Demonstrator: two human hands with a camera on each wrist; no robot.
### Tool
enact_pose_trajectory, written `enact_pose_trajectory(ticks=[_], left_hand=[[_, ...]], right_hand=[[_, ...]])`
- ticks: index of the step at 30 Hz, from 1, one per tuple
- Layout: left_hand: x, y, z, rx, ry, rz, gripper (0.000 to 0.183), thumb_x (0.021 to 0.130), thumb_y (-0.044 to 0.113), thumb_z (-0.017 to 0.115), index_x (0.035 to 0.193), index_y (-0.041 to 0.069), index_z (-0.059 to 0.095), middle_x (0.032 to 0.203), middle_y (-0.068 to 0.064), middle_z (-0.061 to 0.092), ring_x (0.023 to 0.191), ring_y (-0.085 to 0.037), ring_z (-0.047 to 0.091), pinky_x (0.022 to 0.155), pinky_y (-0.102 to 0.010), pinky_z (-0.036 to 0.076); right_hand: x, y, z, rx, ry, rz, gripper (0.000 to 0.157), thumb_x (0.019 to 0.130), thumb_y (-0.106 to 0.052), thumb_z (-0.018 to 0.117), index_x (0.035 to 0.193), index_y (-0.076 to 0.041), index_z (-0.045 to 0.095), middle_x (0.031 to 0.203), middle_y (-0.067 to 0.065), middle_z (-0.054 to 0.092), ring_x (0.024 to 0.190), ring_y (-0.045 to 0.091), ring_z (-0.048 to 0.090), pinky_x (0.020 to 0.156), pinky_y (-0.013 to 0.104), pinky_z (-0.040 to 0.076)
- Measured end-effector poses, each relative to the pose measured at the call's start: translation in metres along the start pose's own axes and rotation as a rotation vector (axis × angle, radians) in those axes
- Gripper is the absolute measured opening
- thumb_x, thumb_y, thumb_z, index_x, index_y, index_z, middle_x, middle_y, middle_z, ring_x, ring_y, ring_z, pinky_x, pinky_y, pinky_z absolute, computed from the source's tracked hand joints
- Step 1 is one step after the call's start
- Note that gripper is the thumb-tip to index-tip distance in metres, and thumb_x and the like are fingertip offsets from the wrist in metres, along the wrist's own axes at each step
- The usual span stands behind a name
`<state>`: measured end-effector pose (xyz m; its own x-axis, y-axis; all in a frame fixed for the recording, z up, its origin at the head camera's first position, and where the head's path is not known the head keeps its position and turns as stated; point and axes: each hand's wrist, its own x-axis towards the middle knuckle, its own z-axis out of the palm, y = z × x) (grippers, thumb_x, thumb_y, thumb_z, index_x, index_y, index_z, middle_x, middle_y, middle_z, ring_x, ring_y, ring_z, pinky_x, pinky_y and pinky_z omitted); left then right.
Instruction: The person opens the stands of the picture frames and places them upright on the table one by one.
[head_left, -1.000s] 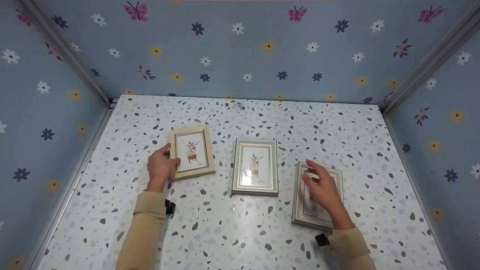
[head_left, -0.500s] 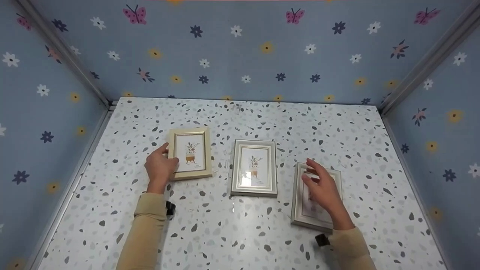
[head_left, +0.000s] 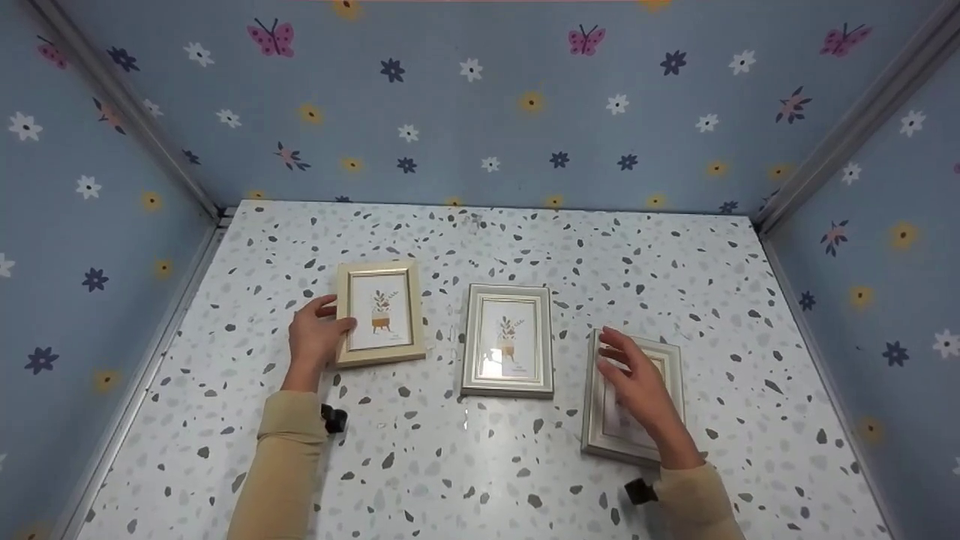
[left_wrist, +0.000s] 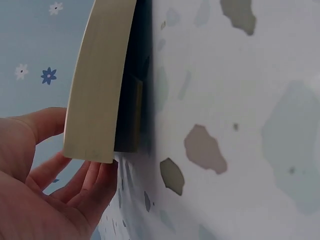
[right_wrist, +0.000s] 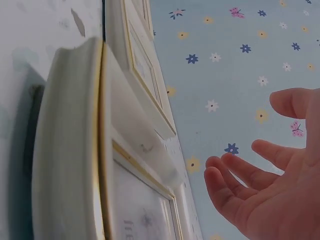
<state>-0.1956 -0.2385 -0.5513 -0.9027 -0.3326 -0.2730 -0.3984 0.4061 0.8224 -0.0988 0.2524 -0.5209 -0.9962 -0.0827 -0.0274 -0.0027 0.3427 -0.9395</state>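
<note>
My left hand (head_left: 311, 339) grips the left edge of a cream picture frame (head_left: 381, 315), thumb on the front and the other fingers at the side and underneath. In the left wrist view the edge of this cream frame (left_wrist: 100, 85) leans close to the tabletop, with the fingertips curled at its lower corner. A silver picture frame (head_left: 508, 341) lies face up in the middle. Over another silver picture frame (head_left: 626, 431), at the right, hovers my right hand (head_left: 641, 386), fingers loosely bent and apart from it. That hand (right_wrist: 270, 190) holds nothing and hides part of that frame.
The frames lie on a white speckled tabletop (head_left: 420, 465). Blue panels with flowers and butterflies form a back wall (head_left: 480, 105), a left wall (head_left: 82, 315) and a right wall (head_left: 900, 300). Both wrists wear small black cameras.
The cream frame has turned slightly clockwise in my left hand and stands straighter. My right hand has shifted a little, its fingers now bent somewhat differently. The head view has tipped slightly upward.
</note>
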Motion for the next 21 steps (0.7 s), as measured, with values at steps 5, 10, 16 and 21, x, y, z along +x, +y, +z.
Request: enact_pose_trajectory(ticks=[5, 10, 16, 21], left_hand=[[0.0016, -0.0004, -0.0019, -0.076, 0.016, -0.014, 0.052, 0.096, 0.019, 0.067, 0.145, 0.009, 0.051, 0.133, -0.018, 0.057, 0.115, -0.031, 0.059, 0.094, -0.039, 0.049], [0.0013, 0.0016, -0.0046, -0.150, -0.007, -0.055, 0.050, 0.099, 0.021, 0.063, 0.146, 0.010, 0.050, 0.134, -0.018, 0.057, 0.113, -0.027, 0.060, 0.086, -0.031, 0.052], [0.0018, 0.0018, -0.0062, -0.172, -0.054, -0.096, 0.050, 0.101, 0.017, 0.059, 0.149, 0.011, 0.047, 0.134, -0.018, 0.056, 0.112, -0.025, 0.060, 0.087, -0.031, 0.051], [0.0023, 0.0025, -0.0066, -0.191, -0.060, -0.134, 0.049, 0.101, 0.015, 0.057, 0.149, 0.013, 0.046, 0.135, -0.016, 0.055, 0.112, -0.024, 0.059, 0.088, -0.032, 0.051]], right_hand=[[-0.0008, 0.0018, 0.0041, 0.037, 0.000, 0.022, 0.053, 0.101, -0.016, 0.061, 0.150, -0.006, 0.042, 0.146, 0.017, 0.048, 0.129, 0.033, 0.050, 0.108, 0.055, 0.034], [-0.0004, 0.0041, 0.0065, 0.069, -0.005, 0.023, 0.054, 0.100, -0.015, 0.061, 0.149, -0.004, 0.042, 0.145, 0.019, 0.049, 0.128, 0.033, 0.051, 0.107, 0.051, 0.036], [-0.0006, 0.0039, 0.0065, 0.078, -0.002, 0.031, 0.055, 0.100, -0.016, 0.062, 0.149, -0.004, 0.042, 0.145, 0.019, 0.049, 0.128, 0.032, 0.052, 0.106, 0.049, 0.037], [-0.0007, 0.0056, 0.0047, 0.090, 0.003, 0.032, 0.054, 0.099, -0.016, 0.062, 0.149, -0.004, 0.042, 0.145, 0.018, 0.050, 0.128, 0.033, 0.051, 0.107, 0.051, 0.036]])
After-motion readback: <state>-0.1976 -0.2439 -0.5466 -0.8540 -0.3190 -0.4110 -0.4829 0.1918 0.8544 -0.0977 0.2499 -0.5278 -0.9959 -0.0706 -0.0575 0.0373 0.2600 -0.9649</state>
